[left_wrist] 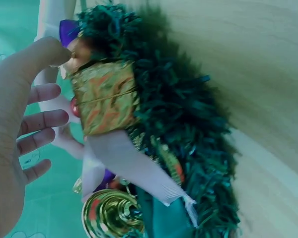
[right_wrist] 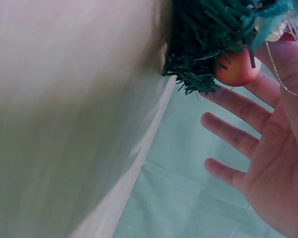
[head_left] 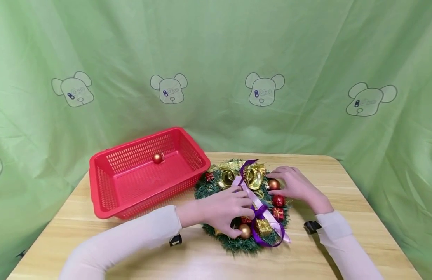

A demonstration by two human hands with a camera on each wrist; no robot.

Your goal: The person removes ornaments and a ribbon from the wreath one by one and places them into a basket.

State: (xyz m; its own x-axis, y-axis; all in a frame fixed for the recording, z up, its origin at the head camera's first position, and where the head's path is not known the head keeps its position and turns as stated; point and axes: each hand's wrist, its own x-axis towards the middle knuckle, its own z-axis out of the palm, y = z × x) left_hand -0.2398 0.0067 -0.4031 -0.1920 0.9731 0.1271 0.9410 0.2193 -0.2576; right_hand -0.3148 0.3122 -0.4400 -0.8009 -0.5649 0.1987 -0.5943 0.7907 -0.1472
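Adjusting the wreath (head_left: pixel 209 191) on the desk (head_left: pixel 188 258) seems the step: left grip (head_left: pixel 224 208) spread, thumb touching the gold ball (head_left: pixel 245 231) at six o'clock; right grip (head_left: pixel 295 184) around the copper ball (head_left: pixel 274 184) at two, whether pinching I cannot tell. Next probably calls for gentle steadying.

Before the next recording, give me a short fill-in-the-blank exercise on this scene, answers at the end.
The basket containing one gold ball is coloured ____.
In the head view, the wreath lies to the basket's ____.
The looped ribbon on the wreath is ____.
The hand nearer the basket is the person's ____ one.
Missing words: red; right; purple; left.
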